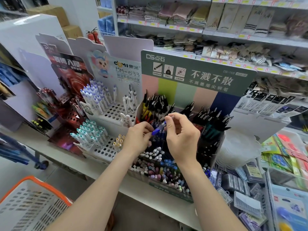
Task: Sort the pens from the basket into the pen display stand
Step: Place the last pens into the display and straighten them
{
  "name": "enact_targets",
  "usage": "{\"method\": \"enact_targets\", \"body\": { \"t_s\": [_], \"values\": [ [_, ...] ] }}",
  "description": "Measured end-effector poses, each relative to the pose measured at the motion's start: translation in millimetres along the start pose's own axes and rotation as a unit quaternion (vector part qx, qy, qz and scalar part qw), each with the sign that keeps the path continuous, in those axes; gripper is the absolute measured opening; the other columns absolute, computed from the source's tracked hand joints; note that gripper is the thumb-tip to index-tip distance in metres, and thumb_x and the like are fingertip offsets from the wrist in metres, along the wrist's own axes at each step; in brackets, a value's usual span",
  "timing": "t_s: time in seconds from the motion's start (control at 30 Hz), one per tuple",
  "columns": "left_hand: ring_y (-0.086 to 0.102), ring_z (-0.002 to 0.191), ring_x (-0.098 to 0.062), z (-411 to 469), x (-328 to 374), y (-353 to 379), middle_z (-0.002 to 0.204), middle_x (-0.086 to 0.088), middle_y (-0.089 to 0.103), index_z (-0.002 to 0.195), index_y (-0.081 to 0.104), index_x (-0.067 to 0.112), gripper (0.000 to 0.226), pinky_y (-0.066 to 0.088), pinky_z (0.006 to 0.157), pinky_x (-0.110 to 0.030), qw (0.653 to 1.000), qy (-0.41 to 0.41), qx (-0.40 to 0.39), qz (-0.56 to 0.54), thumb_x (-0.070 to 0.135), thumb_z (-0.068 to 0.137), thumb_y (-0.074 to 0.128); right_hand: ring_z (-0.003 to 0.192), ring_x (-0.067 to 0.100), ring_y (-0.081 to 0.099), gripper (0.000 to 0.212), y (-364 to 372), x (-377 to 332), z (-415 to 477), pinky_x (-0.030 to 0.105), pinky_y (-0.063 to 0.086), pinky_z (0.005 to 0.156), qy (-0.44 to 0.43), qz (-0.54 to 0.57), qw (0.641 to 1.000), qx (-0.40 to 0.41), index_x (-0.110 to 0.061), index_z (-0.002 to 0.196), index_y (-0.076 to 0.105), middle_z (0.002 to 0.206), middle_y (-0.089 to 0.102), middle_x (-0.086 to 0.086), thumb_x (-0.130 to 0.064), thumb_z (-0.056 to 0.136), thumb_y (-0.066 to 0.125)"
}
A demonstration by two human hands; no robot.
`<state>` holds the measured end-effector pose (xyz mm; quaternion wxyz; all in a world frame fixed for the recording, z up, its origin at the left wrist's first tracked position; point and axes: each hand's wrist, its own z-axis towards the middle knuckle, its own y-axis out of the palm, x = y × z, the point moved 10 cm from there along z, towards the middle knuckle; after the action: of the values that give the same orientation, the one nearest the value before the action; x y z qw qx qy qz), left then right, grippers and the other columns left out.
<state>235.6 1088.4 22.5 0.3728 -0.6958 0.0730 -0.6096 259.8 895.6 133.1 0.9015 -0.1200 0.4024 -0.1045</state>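
Blue pen (pixel 158 130): lower tip hidden inside the curled fingers of the left hand (pixel 138 137); upper end covered by the pinching thumb and forefinger of the right hand (pixel 181 135); barrel markings too blurred to be read.
Pen display stand (pixel 183 92): middle compartments at frame centre masked by both hands and wrists; captions under the three header icons too small to be read.
Basket (pixel 30 202), lower left: cut off by the left and bottom edges; contents seen only as blurred shapes through the slotted wall.
Forearms (pixel 103 189): cut off at the bottom edge.
Shelf goods (pixel 183 14), upper right: blurred; price tags illegible.
Packaged goods (pixel 283 205), lower right: cut off by the right edge.
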Motion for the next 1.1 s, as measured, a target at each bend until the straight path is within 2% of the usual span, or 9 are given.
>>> {"method": "enact_targets", "body": {
  "t_s": [0.1,0.3,0.4,0.5,0.57,0.73,0.9,1.03,1.1],
  "values": [
    [0.075,0.059,-0.016,-3,-5,-4,0.098,0.004,0.078,0.114,0.055,0.020,0.022,0.061,0.063,-0.031,0.999,-0.022,-0.035,-0.031,0.005,0.100,0.065,0.081,0.014,0.072,0.012,-2,3,7,0.029,0.056,0.071,0.011,0.012,1.000,0.023,-0.008,0.113,0.070,0.094,0.071,-0.001,-0.014,0.109,0.061],
    [0.068,0.068,-0.003,-21,-7,-18,0.094,0.016,0.072,0.115,0.057,0.030,0.039,0.060,0.070,-0.030,0.997,0.000,0.079,0.022,0.013,0.086,0.079,0.071,0.006,0.068,0.005,33,-2,24,0.023,0.053,0.069,-0.010,-0.008,0.996,-0.094,-0.012,0.104,0.073,0.082,0.073,-0.005,-0.015,0.105,0.068],
    [0.067,0.075,-0.003,-25,-14,-20,0.092,0.016,0.071,0.115,0.066,0.029,0.035,0.060,0.073,-0.030,0.995,0.002,0.099,0.032,0.019,0.085,0.083,0.070,0.008,0.067,0.006,53,-5,28,0.023,0.055,0.072,-0.043,-0.032,0.985,-0.162,-0.011,0.099,0.075,0.078,0.074,-0.004,-0.014,0.102,0.072],
    [0.066,0.081,-0.002,-25,-19,-17,0.096,0.016,0.074,0.118,0.071,0.027,0.032,0.049,0.072,-0.012,0.995,0.001,0.082,0.054,0.025,0.088,0.081,0.081,0.021,0.068,0.010,83,2,23,0.042,0.057,0.080,-0.066,-0.131,0.951,-0.273,-0.014,0.098,0.077,0.083,0.074,-0.001,-0.021,0.102,0.071],
    [0.065,0.083,-0.002,-24,-20,-17,0.100,0.015,0.074,0.120,0.072,0.026,0.032,0.041,0.071,-0.006,0.996,-0.002,0.074,0.054,0.026,0.089,0.079,0.089,0.024,0.066,0.016,92,1,24,0.040,0.055,0.081,-0.076,-0.173,0.934,-0.302,-0.017,0.101,0.079,0.088,0.073,0.000,-0.029,0.103,0.069],
    [0.065,0.082,-0.001,-21,-15,-12,0.103,0.014,0.074,0.126,0.073,0.027,0.036,0.056,0.082,-0.023,0.998,0.008,0.050,0.041,0.023,0.090,0.077,0.101,0.028,0.066,0.020,99,4,36,0.035,0.045,0.073,-0.039,-0.259,0.908,-0.328,-0.022,0.100,0.079,0.100,0.073,0.002,-0.038,0.102,0.068],
    [0.066,0.078,-0.001,-19,-11,-10,0.090,0.016,0.071,0.123,0.071,0.032,0.034,0.060,0.077,-0.032,0.998,0.004,0.044,0.035,0.027,0.090,0.077,0.094,0.033,0.068,0.031,97,17,37,0.035,0.043,0.067,-0.001,-0.310,0.899,-0.310,-0.022,0.089,0.073,0.091,0.069,0.005,-0.051,0.099,0.067],
    [0.067,0.075,-0.002,-17,-5,-10,0.086,0.016,0.070,0.119,0.073,0.029,0.026,0.062,0.076,-0.036,0.998,0.016,0.057,0.032,0.026,0.093,0.075,0.087,0.033,0.069,0.036,92,13,35,0.034,0.043,0.064,-0.017,-0.343,0.897,-0.280,-0.019,0.085,0.067,0.085,0.065,0.003,-0.051,0.101,0.062],
    [0.066,0.076,-0.002,-15,-3,-12,0.086,0.016,0.070,0.113,0.075,0.026,0.018,0.060,0.079,-0.035,0.997,0.018,0.067,0.044,0.023,0.095,0.073,0.085,0.032,0.068,0.039,99,9,29,0.034,0.042,0.064,-0.028,-0.330,0.893,-0.304,-0.020,0.081,0.061,0.083,0.064,0.003,-0.053,0.101,0.060]
  ]
}}
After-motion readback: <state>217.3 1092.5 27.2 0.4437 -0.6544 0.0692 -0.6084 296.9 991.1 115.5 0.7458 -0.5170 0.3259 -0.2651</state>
